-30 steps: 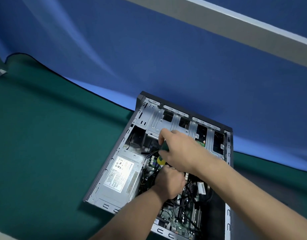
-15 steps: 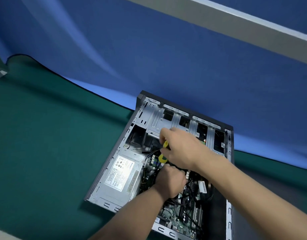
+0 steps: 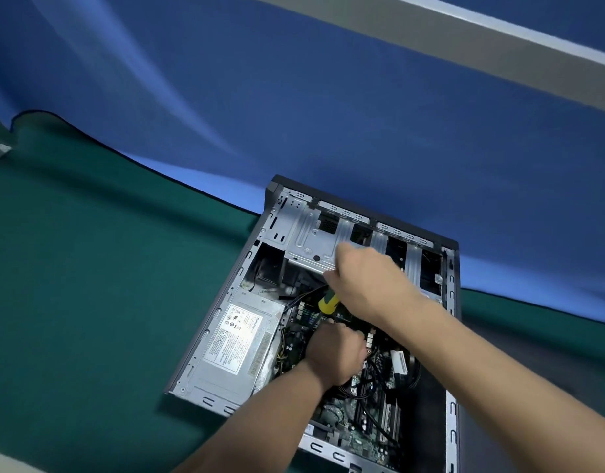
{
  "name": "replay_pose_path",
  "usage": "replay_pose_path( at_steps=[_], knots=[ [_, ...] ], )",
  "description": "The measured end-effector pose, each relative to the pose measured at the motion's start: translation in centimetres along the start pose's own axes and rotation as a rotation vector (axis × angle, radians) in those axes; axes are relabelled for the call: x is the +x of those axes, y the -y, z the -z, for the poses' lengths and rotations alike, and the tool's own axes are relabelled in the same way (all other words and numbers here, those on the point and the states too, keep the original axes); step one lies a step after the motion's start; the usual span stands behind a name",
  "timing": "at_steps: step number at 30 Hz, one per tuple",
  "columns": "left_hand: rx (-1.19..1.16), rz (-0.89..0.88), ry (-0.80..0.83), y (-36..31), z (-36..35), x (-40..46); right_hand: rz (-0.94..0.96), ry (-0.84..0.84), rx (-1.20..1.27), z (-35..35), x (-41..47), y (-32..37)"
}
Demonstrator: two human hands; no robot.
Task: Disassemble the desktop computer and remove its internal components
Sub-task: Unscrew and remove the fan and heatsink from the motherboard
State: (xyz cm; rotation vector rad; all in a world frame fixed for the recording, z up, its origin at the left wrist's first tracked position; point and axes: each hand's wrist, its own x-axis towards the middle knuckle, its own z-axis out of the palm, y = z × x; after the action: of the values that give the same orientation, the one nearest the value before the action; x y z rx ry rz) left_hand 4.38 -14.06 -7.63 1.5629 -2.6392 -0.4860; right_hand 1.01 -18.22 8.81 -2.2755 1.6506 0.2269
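The open grey metal desktop computer case (image 3: 449, 336) lies on its side on the green-covered bench (image 3: 89, 302), far end up against the blue cloth backdrop (image 3: 294, 114). Inside, along the left wall, sits the boxy silver power supply with its white label (image 3: 236, 339); beside it, to the right, the green motherboard (image 3: 359, 428) fills the floor of the case, black cables (image 3: 379, 377) looping across it. At the far end — the silver sheet-metal drive cage (image 3: 311, 240), with dark slots to its right.

Both hands are down in the case. The right hand (image 3: 369, 285) is wrapped round a yellow-and-black-handled screwdriver (image 3: 328, 303), the handle poking out below the fingers, just in front of the drive cage. The left hand (image 3: 336, 353) is curled — fingers tucked down among the cables over the motherboard, just under the screwdriver handle; what it grips, if anything, I cannot tell from here.
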Motion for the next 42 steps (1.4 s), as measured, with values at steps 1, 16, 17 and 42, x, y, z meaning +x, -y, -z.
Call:
replay_pose_path(
  at_steps=[1,16,17,42],
  knots=[
    [0.066,-0.01,0.028,0.0,0.3,-0.2,0.062,0.031,0.066,0.0,-0.1,0.2],
    [0.013,0.024,0.092,-0.1,0.1,-0.1,-0.047,-0.057,0.042,-0.7,0.0,0.0],
    [-0.001,0.022,0.049,0.0,0.0,0.0,-0.047,-0.087,0.021,-0.7,0.1,-0.2],
    [-0.261,-0.005,0.589,5.4,6.1,3.3,-0.181,-0.61,0.381,3.9,-7.5,-7.5]
  ],
)
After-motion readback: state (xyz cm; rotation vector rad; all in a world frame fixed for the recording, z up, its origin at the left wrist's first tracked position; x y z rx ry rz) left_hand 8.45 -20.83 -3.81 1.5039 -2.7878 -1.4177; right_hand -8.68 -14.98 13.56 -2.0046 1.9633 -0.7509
